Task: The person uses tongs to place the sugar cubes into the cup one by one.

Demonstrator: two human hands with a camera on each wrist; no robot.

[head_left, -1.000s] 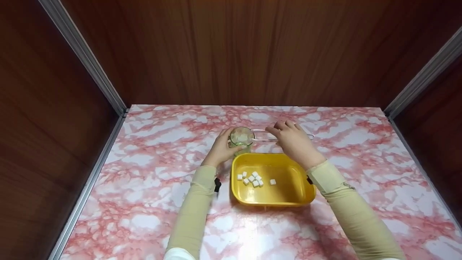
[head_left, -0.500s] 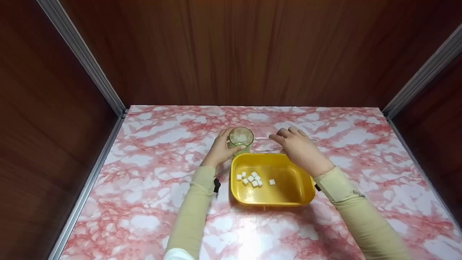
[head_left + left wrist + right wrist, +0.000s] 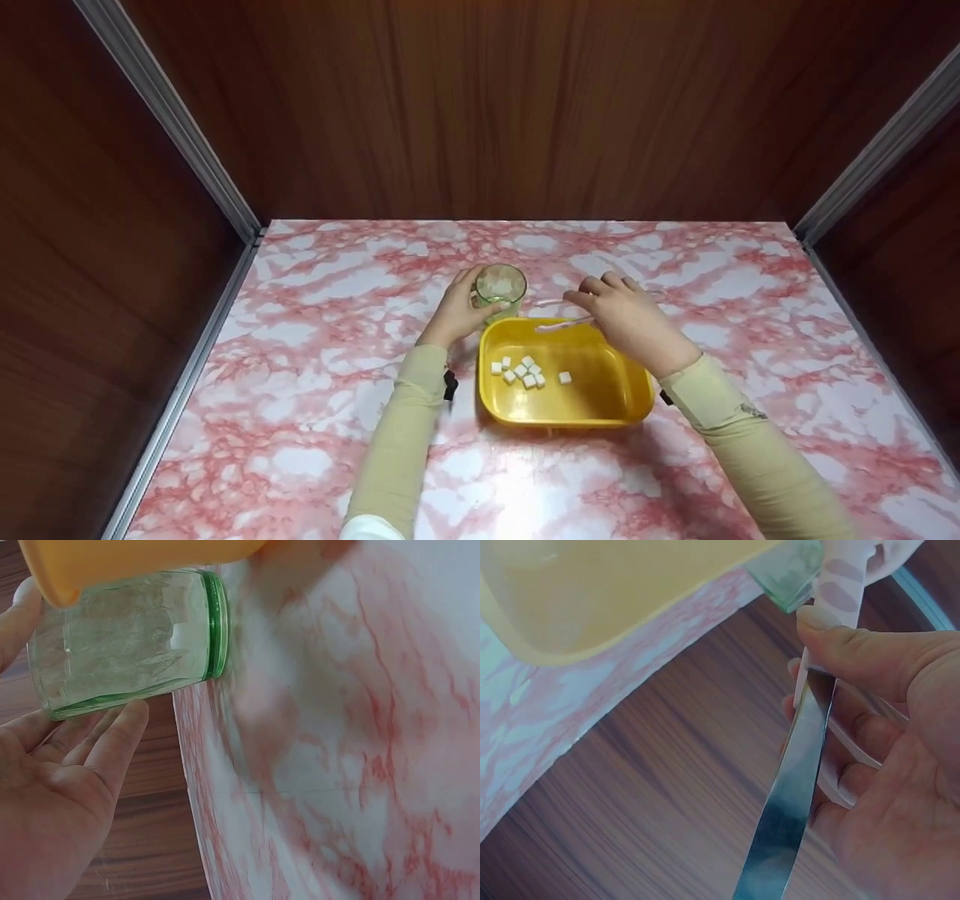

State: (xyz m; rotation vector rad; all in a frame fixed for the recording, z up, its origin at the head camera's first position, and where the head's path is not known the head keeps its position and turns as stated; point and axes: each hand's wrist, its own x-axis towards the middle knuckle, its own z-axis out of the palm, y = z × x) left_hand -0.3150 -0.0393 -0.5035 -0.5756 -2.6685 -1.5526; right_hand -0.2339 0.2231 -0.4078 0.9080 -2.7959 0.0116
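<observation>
A clear green glass stands just behind the yellow tub, and my left hand holds it round the side, thumb towards me. Something small and white shows low inside the glass in the left wrist view. My right hand grips a pair of tongs, metal along the arms and pale pink at the tips. The tongs' tips are spread apart near the tub's far rim, with nothing between them. Several white cubes lie in the tub, mostly bunched at its left, one apart to the right.
Pink-and-white marbled table top surrounds the tub. A dark wood panel rises at the back, and similar panels with metal edge strips stand at both sides.
My right hand has drawn the tongs back from the glass's mouth, right and towards me, to the tub's far rim, and the tips have spread. The left hand and glass have stayed put.
</observation>
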